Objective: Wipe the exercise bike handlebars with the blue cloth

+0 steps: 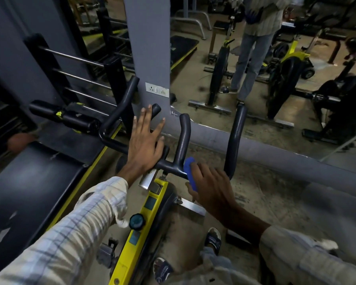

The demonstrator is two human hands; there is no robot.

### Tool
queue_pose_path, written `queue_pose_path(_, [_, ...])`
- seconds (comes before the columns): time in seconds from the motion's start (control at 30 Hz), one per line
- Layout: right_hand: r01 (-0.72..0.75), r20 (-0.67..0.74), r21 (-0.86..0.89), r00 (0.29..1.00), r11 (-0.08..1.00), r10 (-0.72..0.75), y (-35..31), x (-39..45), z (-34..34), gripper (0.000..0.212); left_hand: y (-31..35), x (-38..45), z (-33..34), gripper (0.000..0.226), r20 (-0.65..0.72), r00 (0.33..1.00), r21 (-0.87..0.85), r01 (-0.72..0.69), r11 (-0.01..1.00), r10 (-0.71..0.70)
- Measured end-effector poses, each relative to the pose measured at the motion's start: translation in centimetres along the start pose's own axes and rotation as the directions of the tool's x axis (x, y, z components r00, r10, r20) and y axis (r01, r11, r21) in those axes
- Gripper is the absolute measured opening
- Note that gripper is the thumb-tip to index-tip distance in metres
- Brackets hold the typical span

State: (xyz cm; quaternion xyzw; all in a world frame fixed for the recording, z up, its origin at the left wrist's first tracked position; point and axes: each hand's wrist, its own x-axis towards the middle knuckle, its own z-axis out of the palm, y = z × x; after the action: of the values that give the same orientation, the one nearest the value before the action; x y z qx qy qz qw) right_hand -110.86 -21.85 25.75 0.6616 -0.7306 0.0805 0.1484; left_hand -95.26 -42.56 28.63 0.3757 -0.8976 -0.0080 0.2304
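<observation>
The black handlebars (184, 138) of a yellow-framed exercise bike (146, 210) fill the middle of the head view, with two inner prongs and two outer loops. My left hand (145, 140) lies flat over the left inner prong, fingers spread, gripping nothing. My right hand (211, 186) presses the folded blue cloth (190, 171) against the crossbar just right of the right inner prong. Most of the cloth is hidden under my palm.
A grey pillar with a wall socket (157, 89) stands right behind the handlebars. A treadmill deck (39, 173) lies to the left. A wall mirror (275, 64) ahead reflects bikes and a standing person. My feet (213, 239) rest on the dusty floor below.
</observation>
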Motion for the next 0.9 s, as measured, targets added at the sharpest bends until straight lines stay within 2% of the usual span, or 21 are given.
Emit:
queue_pose_path(0.1, [-0.134,0.028,0.020,0.991,0.991,0.134,-2.1,1.4,-0.6,0.057,1.3,-1.0,0.3,0.056,-0.014,1.000,-0.036,0.019,0.999,-0.020])
queue_pose_path(0.17, [-0.147,0.028,0.012,0.989,0.989,0.146,-2.7,2.1,-0.6,0.055,1.8,-1.6,0.4,0.057,-0.013,1.000,-0.037,0.020,0.999,-0.021])
queue_pose_path(0.23, [-0.081,-0.008,0.006,0.997,0.997,0.081,-1.7,1.9,-0.4,0.059,2.2,-2.0,0.5,0.060,0.002,1.000,-0.049,0.005,0.999,-0.005])
queue_pose_path(0.37, [0.160,-0.046,-0.055,0.986,0.986,-0.163,2.2,0.6,-0.1,0.081,4.1,-3.4,1.1,0.068,0.054,0.998,-0.093,-0.030,0.995,0.035])
queue_pose_path(0.57, [0.228,-0.111,-0.093,0.965,0.969,-0.238,2.4,0.5,-0.2,0.081,6.9,-3.3,1.9,0.060,0.010,0.996,-0.218,0.086,0.972,-0.086])
queue_pose_path(0.63, [0.346,-0.127,-0.051,0.928,0.937,-0.349,4.6,0.6,0.1,0.089,7.7,-3.0,2.0,0.064,0.027,0.995,-0.259,0.102,0.961,-0.098])
queue_pose_path(0.7, [0.503,-0.138,-0.024,0.854,0.864,-0.501,7.5,0.7,0.4,0.089,8.4,-2.9,1.8,0.069,0.037,0.993,-0.271,0.117,0.955,-0.111])
queue_pose_path(0.8, [0.675,-0.165,-0.003,0.728,0.738,-0.666,10.5,1.7,0.3,0.068,9.5,-3.0,1.5,0.077,0.055,0.993,-0.289,0.119,0.950,-0.108])
queue_pose_path(0.9, [0.723,-0.189,0.046,0.683,0.689,-0.705,12.0,3.0,-0.1,0.062,10.6,-3.2,1.4,0.075,0.082,0.993,-0.273,0.099,0.957,-0.079])
